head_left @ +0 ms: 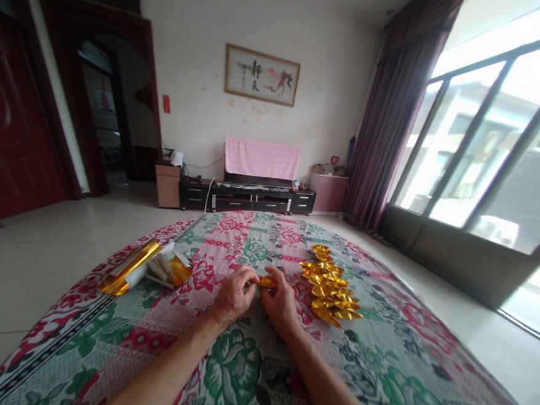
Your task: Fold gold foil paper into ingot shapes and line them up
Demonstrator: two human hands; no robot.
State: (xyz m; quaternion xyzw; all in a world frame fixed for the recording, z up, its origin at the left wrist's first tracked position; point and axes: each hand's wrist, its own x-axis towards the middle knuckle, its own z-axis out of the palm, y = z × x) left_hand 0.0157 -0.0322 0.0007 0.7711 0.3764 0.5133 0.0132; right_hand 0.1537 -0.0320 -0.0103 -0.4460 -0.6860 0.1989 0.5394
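Observation:
My left hand [236, 291] and my right hand [280, 297] meet over the middle of the flowered cloth. Between them is a small folded gold foil paper piece [267, 282], pinched at its left end by the left fingers and held along its right side by the right hand. Part of it is hidden behind the fingers. To the right lie several finished-looking gold foil paper ingots [331, 287], bunched in a rough column. On the left rests a stack of gold foil paper sheets [132, 268], curled, beside white-backed papers [166, 264].
The floral cloth [235, 366] covers the wide surface in front of me. Beyond it stand a black TV cabinet [256, 199] and a pink cloth [262, 157] draped over a screen. Purple curtains [387, 112] and glass windows are at right, a red door [18, 104] at left.

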